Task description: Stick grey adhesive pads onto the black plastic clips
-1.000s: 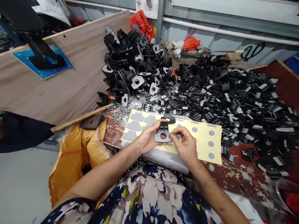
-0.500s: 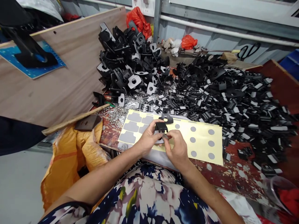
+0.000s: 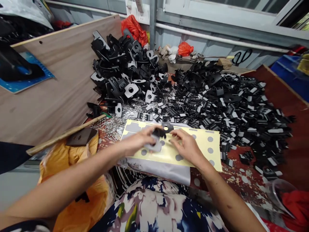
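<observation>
My left hand (image 3: 138, 141), blurred by motion, grips a black plastic clip part with a flat grey pad (image 3: 155, 145) on it. Beside it, over the middle of a yellow sticker sheet (image 3: 172, 157), is my right hand (image 3: 187, 146). Its thumb and fingertips are apart and nothing shows between them. Grey round stickers (image 3: 210, 150) dot the sheet, with larger grey shapes at its left end, partly covered by my left hand. Another black part with a hole (image 3: 166, 126) lies at the sheet's far edge, just past my fingers.
Heaps of black clip parts (image 3: 130, 64) and smaller black pieces with grey pads (image 3: 205, 103) fill the table behind the sheet. Silver metal pins (image 3: 113, 124) lie at left, near a wooden stick (image 3: 65, 134). A wooden board (image 3: 60, 71) borders the left; a clear tub (image 3: 277, 193) stands front right.
My hands have come apart. The left moved left with the clip part, while the right opened away from it. The view has shifted too.
</observation>
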Demonstrator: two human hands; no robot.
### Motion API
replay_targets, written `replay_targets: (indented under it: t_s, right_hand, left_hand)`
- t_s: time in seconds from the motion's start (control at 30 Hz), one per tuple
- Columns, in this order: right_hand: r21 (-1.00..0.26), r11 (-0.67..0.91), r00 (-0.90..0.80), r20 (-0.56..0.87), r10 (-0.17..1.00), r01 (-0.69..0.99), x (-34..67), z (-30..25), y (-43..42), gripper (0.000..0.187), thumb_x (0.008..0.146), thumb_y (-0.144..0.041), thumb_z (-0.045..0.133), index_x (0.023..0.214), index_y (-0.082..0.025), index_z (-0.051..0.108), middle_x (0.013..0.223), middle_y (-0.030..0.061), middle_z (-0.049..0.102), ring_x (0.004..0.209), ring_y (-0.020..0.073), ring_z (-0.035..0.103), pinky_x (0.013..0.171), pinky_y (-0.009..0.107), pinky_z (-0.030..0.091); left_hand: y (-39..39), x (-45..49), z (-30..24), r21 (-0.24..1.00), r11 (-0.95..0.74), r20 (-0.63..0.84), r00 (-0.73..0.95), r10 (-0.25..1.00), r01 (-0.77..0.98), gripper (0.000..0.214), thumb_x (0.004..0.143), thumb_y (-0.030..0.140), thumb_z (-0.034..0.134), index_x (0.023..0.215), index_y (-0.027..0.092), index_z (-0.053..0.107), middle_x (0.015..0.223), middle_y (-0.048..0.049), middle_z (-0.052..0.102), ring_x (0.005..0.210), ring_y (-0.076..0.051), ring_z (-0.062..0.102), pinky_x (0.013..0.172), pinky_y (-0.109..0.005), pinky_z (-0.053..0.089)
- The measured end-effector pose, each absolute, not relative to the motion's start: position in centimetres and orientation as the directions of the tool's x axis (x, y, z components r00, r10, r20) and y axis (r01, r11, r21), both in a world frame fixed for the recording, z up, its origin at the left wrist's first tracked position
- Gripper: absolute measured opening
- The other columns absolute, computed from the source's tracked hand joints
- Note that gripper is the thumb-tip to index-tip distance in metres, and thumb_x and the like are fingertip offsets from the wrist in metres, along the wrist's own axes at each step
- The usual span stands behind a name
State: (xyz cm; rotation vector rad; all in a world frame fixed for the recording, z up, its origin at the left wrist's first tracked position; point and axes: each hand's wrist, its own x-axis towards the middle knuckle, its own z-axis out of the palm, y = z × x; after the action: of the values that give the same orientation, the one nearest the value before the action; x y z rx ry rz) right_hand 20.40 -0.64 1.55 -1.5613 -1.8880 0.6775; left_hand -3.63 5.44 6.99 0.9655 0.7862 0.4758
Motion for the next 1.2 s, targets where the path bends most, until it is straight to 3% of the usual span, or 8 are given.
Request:
replay_targets:
  t_s: [0.07,0.2,0.33,0.53,0.7,0.87,1.07,1.2]
  right_hand:
    - [-0.538,0.173,-0.045,0.243,0.969,0.825,20.6,1.6,1.2,0.008,0.097,-0.027,0.066,0.105,-0.025,0.066,0.101,0.0082,0.072,0.092,0.0264,0.065,0.078,0.037,0.048]
    - [-0.456,0.027,0.072,0.199,0.977,0.89,20.4,0.2,4.2,0.022,0.085,-0.025,0.078,0.1,-0.026,0.062,0.073,0.0015,0.064,0.068,0.0227,0.058,0.065,0.032,0.041]
    - [-0.793,0.015,0.152,0.136,0.979,0.61,20.6,-1.3,4.6,0.019,0.088,-0.027,0.067,0.104,-0.027,0.058,0.072,-0.0045,0.06,0.06,0.0168,0.056,0.061,0.029,0.044]
    - [-0.999,-0.031,0.132,-0.025,0.991,0.04,17.4,-1.1,1.3,0.028,0.084,-0.043,0.072,0.094,-0.026,0.052,0.077,-0.0048,0.06,0.06,0.0139,0.06,0.058,0.028,0.054]
    - [-0.958,0.05,0.034,0.062,0.997,0.282,13.2,-1.3,-1.3,0.003,0.092,-0.027,0.058,0.094,-0.025,0.057,0.087,0.0017,0.062,0.075,0.0192,0.062,0.069,0.033,0.055]
    - [-0.847,0.193,-0.048,0.195,0.98,0.496,12.2,-2.9,-2.7,0.015,0.091,-0.016,0.053,0.099,-0.025,0.063,0.116,0.01,0.07,0.111,0.028,0.063,0.1,0.047,0.051]
    - [-0.987,-0.026,-0.337,-0.079,0.938,0.161,14.1,-1.1,-2.4,0.013,0.097,-0.035,0.061,0.1,-0.023,0.063,0.112,0.0073,0.075,0.109,0.0238,0.07,0.101,0.044,0.053]
    - [-0.998,-0.06,-0.493,-0.07,0.867,0.036,15.5,1.3,-2.7,0.021,0.09,-0.035,0.074,0.103,-0.024,0.063,0.104,0.004,0.075,0.103,0.0225,0.07,0.099,0.041,0.053]
  left_hand:
    - [9.4,-4.5,11.6,0.891,0.385,-0.215,0.521,0.826,-0.242,0.059,0.084,0.017,0.071,0.142,0.02,0.057,0.116,-0.0121,0.068,0.086,-0.024,0.074,0.068,-0.038,0.063]
    - [15.5,-5.9,17.0,0.86,0.068,0.024,0.173,0.985,-0.505,0.054,0.112,0.035,0.024,0.159,0.008,0.029,0.139,-0.0179,0.05,0.125,-0.034,0.066,0.089,-0.054,0.051]
    - [14.0,-5.8,11.4,0.943,0.156,-0.093,0.22,0.971,-0.292,0.061,0.085,0.027,0.082,0.141,0.016,0.058,0.124,-0.0159,0.067,0.107,-0.026,0.071,0.092,-0.04,0.06]
    - [5.7,-3.3,1.6,0.924,0.288,-0.175,0.393,0.903,-0.251,0.073,0.069,0.013,0.093,0.137,0.022,0.066,0.118,-0.0127,0.072,0.108,-0.024,0.069,0.09,-0.032,0.058]
    - [5.9,-3.9,0.9,0.876,0.353,-0.256,0.304,0.917,-0.328,0.057,0.078,0.018,0.084,0.129,0.029,0.061,0.092,-0.0002,0.063,0.069,-0.015,0.066,0.058,-0.027,0.061]
    - [8.1,-6.8,-0.1,0.8,0.44,-0.425,0.132,0.895,-0.407,0.052,0.076,0.003,0.072,0.119,0.025,0.054,0.097,-0.0032,0.062,0.079,-0.023,0.076,0.061,-0.033,0.067]
    - [8.6,-7.0,-0.9,0.783,0.429,-0.404,0.157,0.901,-0.45,0.063,0.075,0.004,0.079,0.124,0.031,0.051,0.102,-0.0036,0.065,0.077,-0.022,0.076,0.056,-0.027,0.063]
    - [8.6,-6.6,-0.5,0.795,0.416,-0.406,0.124,0.906,-0.441,0.066,0.072,0.005,0.08,0.125,0.03,0.049,0.099,-0.0026,0.064,0.072,-0.021,0.073,0.051,-0.025,0.059]
